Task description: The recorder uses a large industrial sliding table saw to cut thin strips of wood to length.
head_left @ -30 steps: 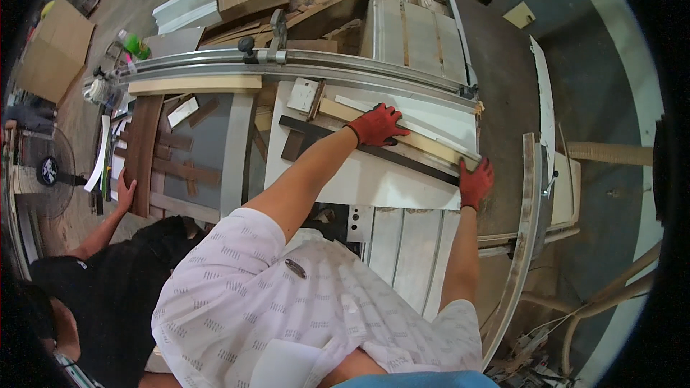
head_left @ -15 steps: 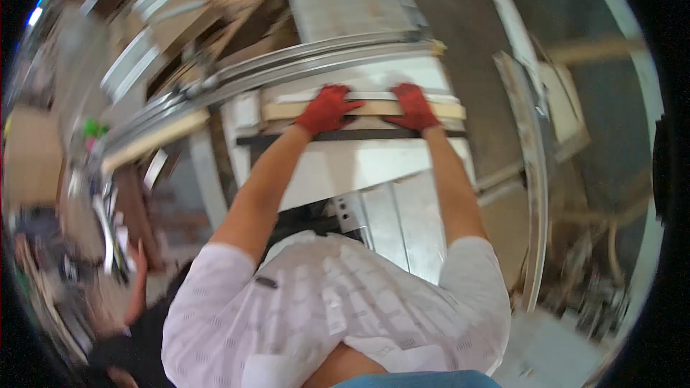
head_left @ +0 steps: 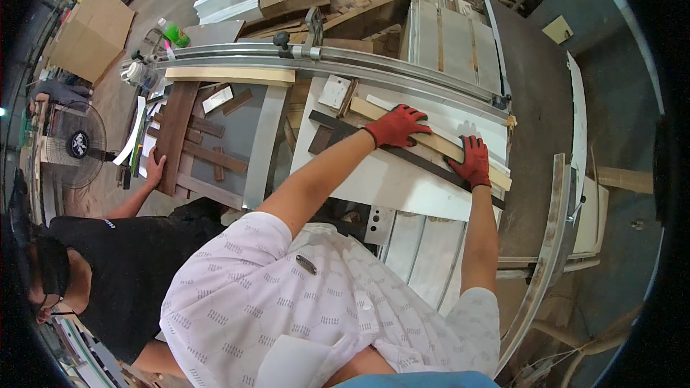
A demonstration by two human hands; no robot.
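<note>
I see my red-gloved left hand point(head_left: 395, 126) and right hand point(head_left: 473, 162) spread flat on a pale wood strip point(head_left: 431, 142); brown carton point(head_left: 90, 32) far left; green bottle point(head_left: 172, 33) beside a grey rail point(head_left: 345, 63).

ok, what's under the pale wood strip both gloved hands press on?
The pale wood strip lies on a white panel, beside a dark strip. Left hand and right hand cover parts.

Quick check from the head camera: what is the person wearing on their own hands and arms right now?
Both hands wear red knit work gloves: the left hand and the right hand. The right glove shows a dark band at the cuff. The forearms are bare below short sleeves of a white shirt printed with small grey dashed marks. No watch or wristband shows.
</note>
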